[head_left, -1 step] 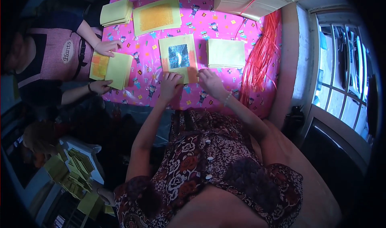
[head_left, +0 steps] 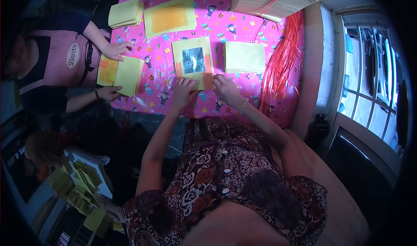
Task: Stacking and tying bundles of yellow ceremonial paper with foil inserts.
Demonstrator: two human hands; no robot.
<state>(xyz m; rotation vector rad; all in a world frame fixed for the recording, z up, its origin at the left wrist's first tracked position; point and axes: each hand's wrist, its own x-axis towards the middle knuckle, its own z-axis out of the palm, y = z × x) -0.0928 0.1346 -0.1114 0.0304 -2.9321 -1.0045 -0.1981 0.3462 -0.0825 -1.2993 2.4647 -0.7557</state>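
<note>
A yellow paper sheet (head_left: pixel 178 48) with a shiny silver rectangle and orange bands lies in front of me on the pink table. My left hand (head_left: pixel 185 91) has its fingers curled over the lower left part of the sheet. At the lower right edge, the bent fingers of my right hand (head_left: pixel 226 90) are closed on the paper; the thumb is partly hidden. Just right of the sheet is a neat stack of plain yellow paper (head_left: pixel 244 57).
Red plastic strands (head_left: pixel 282 59) hang along the table's right side, below a large tied paper bundle (head_left: pixel 265 1). Farther left lie an orange-printed sheet (head_left: pixel 170 18) and a yellow stack (head_left: pixel 125 14). A co-worker's hands (head_left: pixel 116 51) hold yellow paper (head_left: pixel 130 74) at the left edge.
The sheet and my right hand have shifted very slightly; both hands stay at its lower edge. The co-worker's hands look the same.
</note>
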